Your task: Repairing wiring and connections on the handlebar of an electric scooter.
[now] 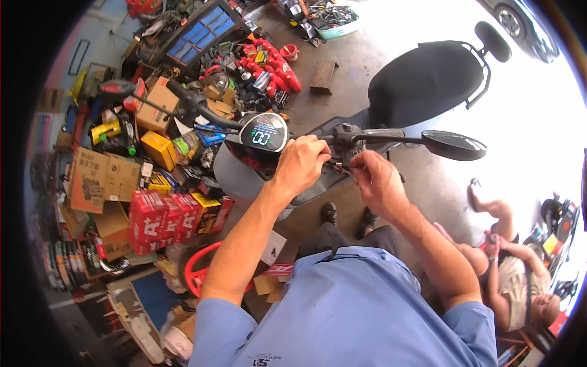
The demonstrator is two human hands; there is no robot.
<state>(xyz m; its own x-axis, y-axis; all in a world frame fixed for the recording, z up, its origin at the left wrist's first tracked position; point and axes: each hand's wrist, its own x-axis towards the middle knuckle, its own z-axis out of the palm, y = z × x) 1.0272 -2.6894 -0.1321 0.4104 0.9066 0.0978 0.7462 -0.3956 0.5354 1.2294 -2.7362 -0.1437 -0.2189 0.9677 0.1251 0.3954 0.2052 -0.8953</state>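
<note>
My left hand [298,164] is curled at the front of the scooter's cockpit, beside the round lit display [263,131]; what its fingertips hold is hidden. To its right, my right hand [380,183] has its fingers pinched on a thin wire [347,173] below the handlebar [382,133]. The control switch block [344,134] sits just above both hands. The scooter's body [231,172] shows under my left wrist, and its black seat [426,82] lies behind the handlebar. The right mirror [454,145] sticks out to the right.
Piled cartons [104,182], red boxes [156,223] and assorted parts crowd the left. A red steering wheel [194,269] lies low left. A wooden block [324,77] is on the concrete floor. Another person [520,287] reclines at lower right, hands together. A car [516,24] stands at top right.
</note>
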